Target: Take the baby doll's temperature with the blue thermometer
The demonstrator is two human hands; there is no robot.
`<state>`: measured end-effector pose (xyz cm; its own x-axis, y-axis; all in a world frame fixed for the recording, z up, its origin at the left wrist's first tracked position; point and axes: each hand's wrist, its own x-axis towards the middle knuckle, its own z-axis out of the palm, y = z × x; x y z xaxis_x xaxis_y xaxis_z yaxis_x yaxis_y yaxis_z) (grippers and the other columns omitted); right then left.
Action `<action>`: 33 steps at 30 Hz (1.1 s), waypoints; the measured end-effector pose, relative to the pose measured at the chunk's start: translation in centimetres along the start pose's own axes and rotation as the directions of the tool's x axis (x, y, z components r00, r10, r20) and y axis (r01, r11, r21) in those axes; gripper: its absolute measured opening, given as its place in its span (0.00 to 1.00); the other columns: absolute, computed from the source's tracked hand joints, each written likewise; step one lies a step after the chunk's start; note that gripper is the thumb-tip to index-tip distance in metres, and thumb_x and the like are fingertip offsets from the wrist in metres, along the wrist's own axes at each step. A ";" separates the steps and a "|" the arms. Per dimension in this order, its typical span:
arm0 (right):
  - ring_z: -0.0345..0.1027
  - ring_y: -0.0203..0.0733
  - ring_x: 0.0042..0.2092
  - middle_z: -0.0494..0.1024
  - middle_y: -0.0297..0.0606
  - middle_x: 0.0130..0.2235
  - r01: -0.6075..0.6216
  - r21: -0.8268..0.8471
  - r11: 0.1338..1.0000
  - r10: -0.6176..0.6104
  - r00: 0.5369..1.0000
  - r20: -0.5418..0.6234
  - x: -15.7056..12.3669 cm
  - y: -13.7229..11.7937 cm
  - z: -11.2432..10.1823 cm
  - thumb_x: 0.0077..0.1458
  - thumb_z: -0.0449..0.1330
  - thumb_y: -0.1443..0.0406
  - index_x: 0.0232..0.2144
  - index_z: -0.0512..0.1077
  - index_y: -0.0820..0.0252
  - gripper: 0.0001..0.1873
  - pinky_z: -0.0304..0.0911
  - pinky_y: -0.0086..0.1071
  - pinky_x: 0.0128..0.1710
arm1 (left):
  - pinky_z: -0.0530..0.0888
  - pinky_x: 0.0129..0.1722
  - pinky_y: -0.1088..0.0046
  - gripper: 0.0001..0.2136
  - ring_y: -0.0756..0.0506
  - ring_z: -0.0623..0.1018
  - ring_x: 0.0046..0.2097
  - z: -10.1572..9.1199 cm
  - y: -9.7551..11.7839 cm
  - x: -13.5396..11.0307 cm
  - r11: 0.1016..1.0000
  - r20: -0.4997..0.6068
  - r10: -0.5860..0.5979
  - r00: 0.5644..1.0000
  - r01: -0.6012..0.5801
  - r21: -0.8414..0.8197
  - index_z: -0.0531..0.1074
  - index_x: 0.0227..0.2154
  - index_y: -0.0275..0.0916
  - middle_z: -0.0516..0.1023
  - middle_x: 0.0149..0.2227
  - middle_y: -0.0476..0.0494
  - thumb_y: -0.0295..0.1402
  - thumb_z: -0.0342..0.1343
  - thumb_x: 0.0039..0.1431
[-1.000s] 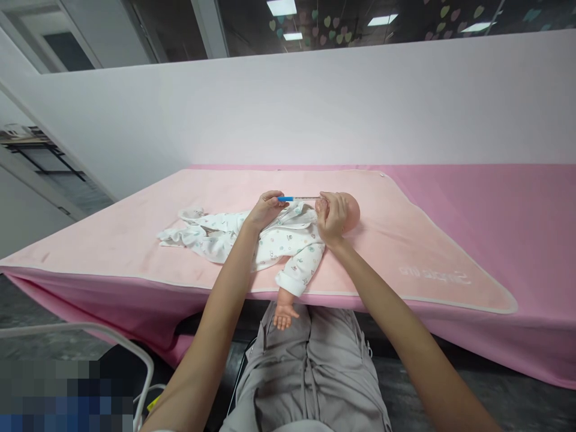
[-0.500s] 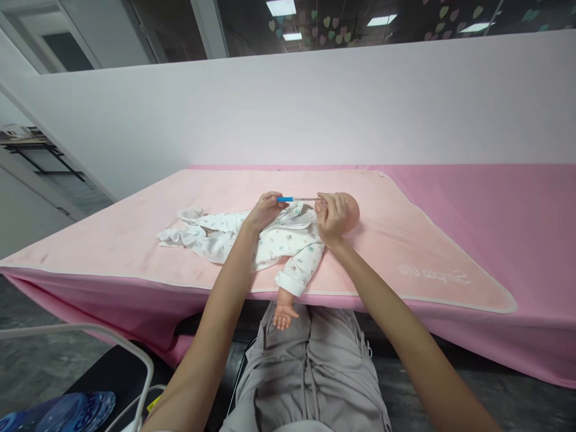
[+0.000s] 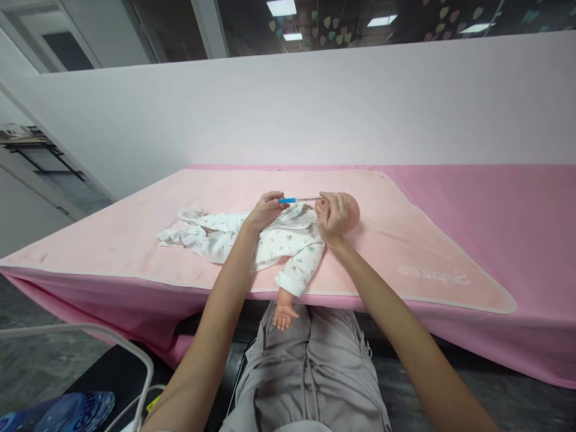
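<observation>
A baby doll (image 3: 288, 240) in a white patterned sleepsuit lies on its back on a pale pink mat (image 3: 418, 240), head to the right. One doll arm hangs over the table's front edge. My left hand (image 3: 266, 210) pinches the blue end of a thin thermometer (image 3: 300, 199) held level above the doll's chest. Its clear tip points at the doll's face. My right hand (image 3: 333, 216) is curled against the doll's head (image 3: 351, 211), covering most of the face.
The mat lies on a table draped in a darker pink cloth (image 3: 517, 204), backed by a white partition wall (image 3: 315, 102). A white curved rail (image 3: 112, 339) and a blue package (image 3: 72, 411) sit at the lower left beside my knees.
The thermometer has shifted a few pixels to the right toward the doll's face. Both hands otherwise stay in place.
</observation>
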<state>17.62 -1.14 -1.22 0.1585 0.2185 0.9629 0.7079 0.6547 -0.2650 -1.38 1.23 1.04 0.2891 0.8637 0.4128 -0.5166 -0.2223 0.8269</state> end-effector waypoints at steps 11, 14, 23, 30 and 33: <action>0.66 0.40 0.41 0.73 0.40 0.37 0.000 -0.031 1.000 0.000 1.000 -0.009 -0.1 0.3 0.1 0.59 0.43 0.66 0.39 0.71 0.58 0.16 0.59 0.38 0.48 | 0.70 0.40 0.70 0.09 0.54 0.74 0.26 0.2 0.1 0.1 1.000 -0.058 -0.025 0.998 0.024 -0.019 0.75 0.27 0.40 0.73 0.22 0.53 0.25 0.64 0.39; 0.66 0.39 0.41 0.73 0.40 0.36 -0.001 -0.029 1.000 0.001 1.000 -0.010 0.0 0.3 0.1 0.59 0.44 0.66 0.38 0.71 0.58 0.16 0.59 0.38 0.47 | 0.70 0.39 0.71 0.10 0.54 0.73 0.26 0.3 0.2 0.1 0.999 -0.057 -0.025 0.998 0.023 -0.035 0.75 0.28 0.40 0.73 0.23 0.53 0.24 0.64 0.38; 0.67 0.39 0.42 0.75 0.39 0.37 -0.014 0.008 1.000 0.014 1.000 0.020 -0.2 0.3 0.1 0.60 0.42 0.66 0.39 0.68 0.58 0.15 0.58 0.39 0.50 | 0.70 0.38 0.72 0.06 0.55 0.71 0.25 0.9 0.5 -0.1 0.999 -0.098 -0.047 0.994 0.044 -0.032 0.75 0.27 0.39 0.72 0.22 0.52 0.27 0.62 0.42; 0.68 0.39 0.42 0.75 0.40 0.37 -0.020 -0.021 1.000 0.020 0.999 0.029 -0.2 0.3 0.1 0.61 0.40 0.64 0.39 0.68 0.58 0.17 0.58 0.40 0.50 | 0.70 0.40 0.70 0.05 0.54 0.70 0.24 0.8 0.4 -0.1 0.998 -0.074 -0.067 0.995 0.066 -0.023 0.75 0.28 0.38 0.72 0.19 0.52 0.29 0.61 0.45; 0.68 0.39 0.41 0.75 0.39 0.37 -0.016 -0.029 0.999 0.017 0.999 0.030 -0.2 0.2 0.1 0.61 0.40 0.64 0.39 0.68 0.58 0.17 0.58 0.39 0.50 | 0.70 0.40 0.71 0.05 0.54 0.71 0.24 0.7 0.4 -0.1 0.997 -0.070 -0.072 0.995 0.071 -0.017 0.75 0.28 0.38 0.71 0.18 0.52 0.31 0.61 0.46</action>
<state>17.70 -0.96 -1.45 0.1499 0.2509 0.9564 0.7249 0.6298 -0.2788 -1.09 0.73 1.59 0.2683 0.9070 0.3246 -0.5088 -0.1526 0.8472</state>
